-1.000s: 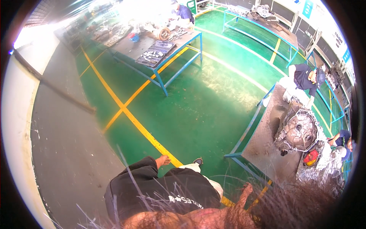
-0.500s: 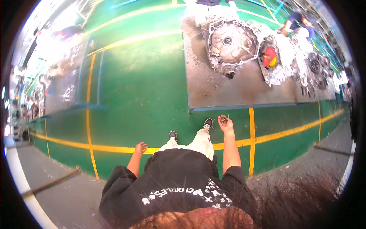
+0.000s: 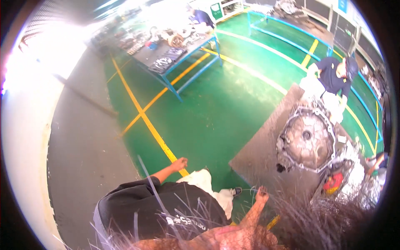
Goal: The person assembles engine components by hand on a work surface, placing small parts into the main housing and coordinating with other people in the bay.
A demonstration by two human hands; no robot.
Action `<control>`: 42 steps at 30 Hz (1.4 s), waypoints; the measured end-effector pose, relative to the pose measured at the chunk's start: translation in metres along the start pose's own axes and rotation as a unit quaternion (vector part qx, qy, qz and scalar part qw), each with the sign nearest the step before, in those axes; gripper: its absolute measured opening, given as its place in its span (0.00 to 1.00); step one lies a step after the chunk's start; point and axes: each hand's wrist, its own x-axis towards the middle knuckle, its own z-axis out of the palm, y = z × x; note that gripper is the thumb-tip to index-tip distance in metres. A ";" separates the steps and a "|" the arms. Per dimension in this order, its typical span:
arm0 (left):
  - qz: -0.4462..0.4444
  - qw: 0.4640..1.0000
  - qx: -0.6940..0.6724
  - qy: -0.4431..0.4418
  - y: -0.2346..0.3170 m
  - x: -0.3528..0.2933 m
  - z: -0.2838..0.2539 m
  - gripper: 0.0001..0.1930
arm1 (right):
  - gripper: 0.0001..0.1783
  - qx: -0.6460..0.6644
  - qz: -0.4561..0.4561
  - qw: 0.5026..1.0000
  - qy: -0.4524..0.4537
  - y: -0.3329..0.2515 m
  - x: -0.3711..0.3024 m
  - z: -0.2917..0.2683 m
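Observation:
My right hand (image 3: pixel 261 194) is raised by the near corner of a grey-topped metal worktable (image 3: pixel 262 154), fingers curled in. A thin, wire-like strand (image 3: pixel 251 190) trails from those fingers toward my shoe; the rest of what the hand holds is too small to make out. Out to the left, my left hand (image 3: pixel 180 163) hangs over the floor with loosely bent fingers and nothing visible in it. On the worktable lies a large round metal gearbox housing (image 3: pixel 307 139), apart from both hands. Nearer me on that table is a red and yellow part (image 3: pixel 333 183) among shiny metal castings.
Across the table stands a person in dark clothes (image 3: pixel 333 77). A blue-framed table (image 3: pixel 171 58) with many metal parts is at the far left, another person (image 3: pixel 202 17) beside it. Green floor (image 3: pixel 208 112) with yellow lines lies between. A blue-railed bench (image 3: pixel 287 26) runs along the back.
My view and body have turned left, so the worktable now sits to the right and the blue-framed table shows clearly. My right hand stays curled; both arms remain out from my body.

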 end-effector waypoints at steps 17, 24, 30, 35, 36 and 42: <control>-0.130 0.986 0.105 0.022 -0.142 -0.119 0.076 0.16 | 0.22 -0.111 0.035 0.993 -0.013 -0.043 -0.024 -0.013; 0.144 0.931 0.330 -0.049 -0.088 -0.017 0.043 0.15 | 0.22 -0.109 -0.095 0.988 -0.051 -0.049 -0.094 0.039; -0.097 0.990 -0.083 -0.060 -0.017 0.046 0.047 0.23 | 0.19 -0.198 -0.159 0.961 -0.106 -0.026 -0.126 0.096; -0.100 0.990 -0.020 -0.097 0.057 0.075 0.041 0.28 | 0.17 -0.179 -0.149 0.971 -0.060 0.028 -0.135 0.116; -0.089 0.991 -0.020 -0.097 0.066 0.081 0.041 0.28 | 0.16 -0.175 -0.151 0.971 -0.060 0.037 -0.138 0.121; -0.061 0.989 0.024 -0.129 0.095 0.132 0.019 0.27 | 0.14 -0.190 -0.172 0.966 -0.023 0.079 -0.137 0.146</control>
